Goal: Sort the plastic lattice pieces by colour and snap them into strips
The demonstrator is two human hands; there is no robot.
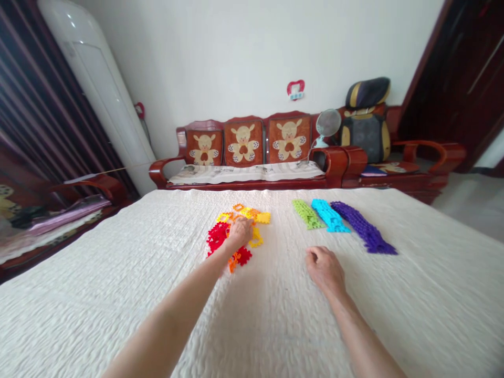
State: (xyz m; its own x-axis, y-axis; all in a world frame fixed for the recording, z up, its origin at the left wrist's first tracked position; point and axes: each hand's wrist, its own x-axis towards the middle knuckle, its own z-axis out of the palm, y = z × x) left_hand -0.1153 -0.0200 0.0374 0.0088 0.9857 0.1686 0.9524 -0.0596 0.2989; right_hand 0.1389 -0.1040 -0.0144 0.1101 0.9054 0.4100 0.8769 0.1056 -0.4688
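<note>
My left hand point(239, 232) reaches out over a loose pile of red point(218, 236), orange point(234, 259) and yellow plastic pieces point(260, 216) on the white quilted cloth point(118, 273). Its fingers curl down onto the pile, and what they grip is hidden. My right hand point(325, 270) rests on the cloth to the right in a loose fist, apart from any piece. Beyond it lie three sorted rows: green point(307, 214), cyan point(329, 215) and purple point(364, 228).
A red wooden sofa point(252, 157) with bear cushions stands behind the cloth-covered surface. A small fan point(327, 125) and a dark bag point(366, 123) sit at its right end. A tall white air conditioner point(102, 89) stands at the left.
</note>
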